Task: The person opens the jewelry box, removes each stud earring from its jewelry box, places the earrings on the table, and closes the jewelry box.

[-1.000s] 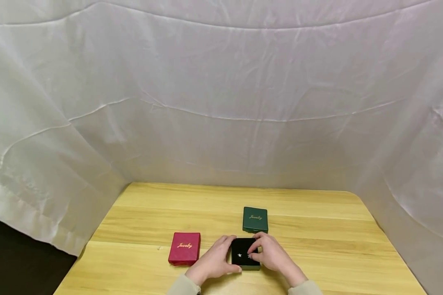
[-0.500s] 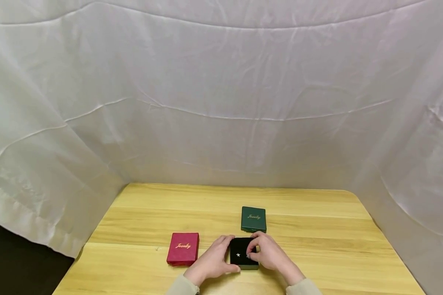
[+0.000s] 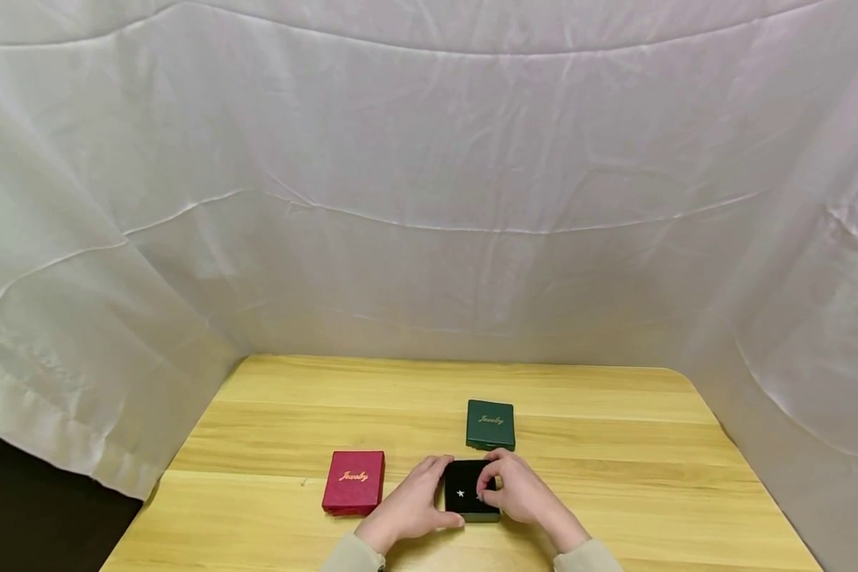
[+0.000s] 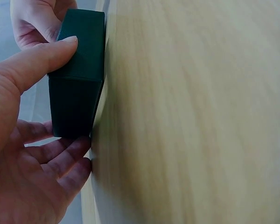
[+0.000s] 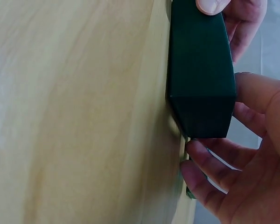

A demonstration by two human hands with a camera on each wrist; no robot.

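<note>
A dark green jewelry box base (image 3: 481, 518) with a black padded insert (image 3: 460, 474) lies near the table's front edge. One silver star-shaped earring (image 3: 461, 493) sits on the left part of the insert. My left hand (image 3: 413, 506) grips the box from the left, thumb on its near side, fingers along its left side and far corner. At the insert's right part, my right hand (image 3: 516, 490) pinches a second small earring (image 3: 477, 496), mostly hidden by the fingertips. Both wrist views show the box's green outer walls (image 4: 86, 58); its sides conceal the insert there.
A green lid (image 3: 490, 423) lettered "Jewelry" lies just beyond the box. To the left stands a red jewelry box (image 3: 354, 481), closed. A tiny pale scrap (image 3: 306, 482) is left of it. White cloth (image 3: 429, 278) hangs around the wooden table (image 3: 615, 453).
The second earring shows less beneath my right fingertips than one second ago. My left hand keeps its hold on the box; the whole view has shifted slightly.
</note>
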